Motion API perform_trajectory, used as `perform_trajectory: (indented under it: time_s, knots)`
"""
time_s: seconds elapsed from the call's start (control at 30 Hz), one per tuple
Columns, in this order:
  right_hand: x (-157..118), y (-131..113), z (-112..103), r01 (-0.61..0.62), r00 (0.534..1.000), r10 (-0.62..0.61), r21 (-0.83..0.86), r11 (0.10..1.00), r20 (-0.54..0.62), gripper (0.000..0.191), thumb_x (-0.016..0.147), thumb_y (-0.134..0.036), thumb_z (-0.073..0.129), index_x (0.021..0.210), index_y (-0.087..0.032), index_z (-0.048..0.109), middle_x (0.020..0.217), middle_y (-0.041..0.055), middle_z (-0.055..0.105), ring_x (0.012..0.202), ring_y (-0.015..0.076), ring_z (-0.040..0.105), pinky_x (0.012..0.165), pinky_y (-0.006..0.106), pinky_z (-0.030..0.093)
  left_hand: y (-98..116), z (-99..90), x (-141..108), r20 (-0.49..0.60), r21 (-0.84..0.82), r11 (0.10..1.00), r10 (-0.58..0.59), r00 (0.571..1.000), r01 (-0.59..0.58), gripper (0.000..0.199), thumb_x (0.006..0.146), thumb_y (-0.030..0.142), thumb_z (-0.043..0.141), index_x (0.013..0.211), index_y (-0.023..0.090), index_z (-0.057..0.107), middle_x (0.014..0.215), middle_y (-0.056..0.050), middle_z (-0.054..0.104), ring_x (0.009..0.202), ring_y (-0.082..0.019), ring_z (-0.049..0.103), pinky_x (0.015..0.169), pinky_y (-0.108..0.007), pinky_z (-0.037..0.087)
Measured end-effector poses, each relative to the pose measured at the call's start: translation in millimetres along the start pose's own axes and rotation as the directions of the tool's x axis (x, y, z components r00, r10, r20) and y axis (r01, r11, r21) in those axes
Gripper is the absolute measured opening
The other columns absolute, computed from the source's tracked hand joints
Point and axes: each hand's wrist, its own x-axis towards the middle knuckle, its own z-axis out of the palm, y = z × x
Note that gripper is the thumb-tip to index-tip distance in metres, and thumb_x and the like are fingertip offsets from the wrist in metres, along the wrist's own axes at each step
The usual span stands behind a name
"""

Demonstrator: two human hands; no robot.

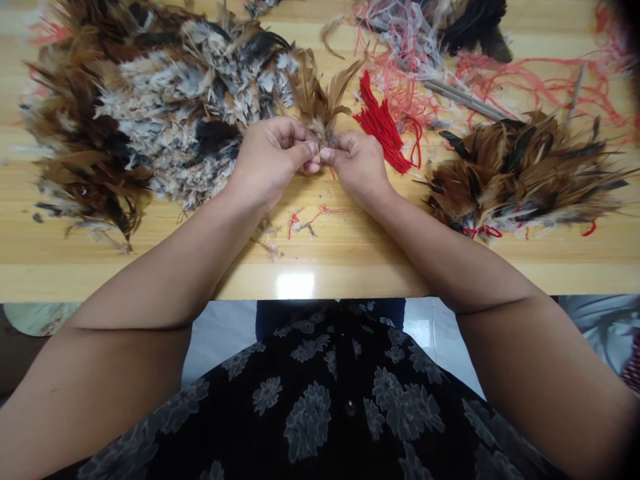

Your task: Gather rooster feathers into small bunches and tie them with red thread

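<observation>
A small bunch of brown feathers [320, 100] points away from me, its base pinched between my two hands over the table. My left hand [277, 153] closes thumb and fingertips on the quill ends. Close against it, my right hand [361, 160] also pinches at the base; whether it grips the quills or a thread there is too small to tell. Beside my left hand spreads a large heap of grey, white, brown and black feathers [165, 107]. Just past my right hand lies a bundle of red yarn strands [383, 127].
To the right sits a pile of brown feather bunches [520, 173], some tied with red yarn. Tangled pink plastic strings [550, 73], a thin stick [465, 99] and black feathers [477, 27] lie at the back right. Red and grey scraps [303, 223] dot the wooden table [370, 273] near its front edge.
</observation>
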Motion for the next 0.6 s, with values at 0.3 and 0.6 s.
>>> perform_trajectory:
  time_s: [0.3, 0.6]
  knots:
    - [-3.1, -14.7, -3.8, -0.056, 0.998, 0.055, -0.082, 0.995, -0.024, 0.06, 0.118, -0.029, 0.082, 0.074, -0.03, 0.041, 0.08, -0.0007, 0.037, 0.104, 0.0246, 0.059, 0.114, 0.045, 0.055, 18.8, -3.1, -0.3, 0.062, -0.006, 0.996, -0.087, 0.994, 0.087, 0.034, 0.106, 0.02, 0.114, 0.086, 0.027, 0.086, 0.087, -0.002, 0.085, 0.087, -0.026, 0.09, 0.09, -0.043, 0.082]
    - [-3.8, -15.7, -2.2, -0.024, 0.999, 0.026, -0.098, 0.995, 0.025, 0.065, 0.116, -0.023, 0.085, 0.071, -0.029, 0.038, 0.082, -0.0001, 0.043, 0.101, 0.024, 0.056, 0.112, 0.046, 0.052, 12.4, -5.2, -1.5, 0.071, 0.039, 0.997, -0.069, 0.995, 0.066, 0.055, 0.085, 0.045, 0.13, 0.091, 0.031, 0.077, 0.088, 0.001, 0.086, 0.096, -0.029, 0.088, 0.092, -0.048, 0.078]
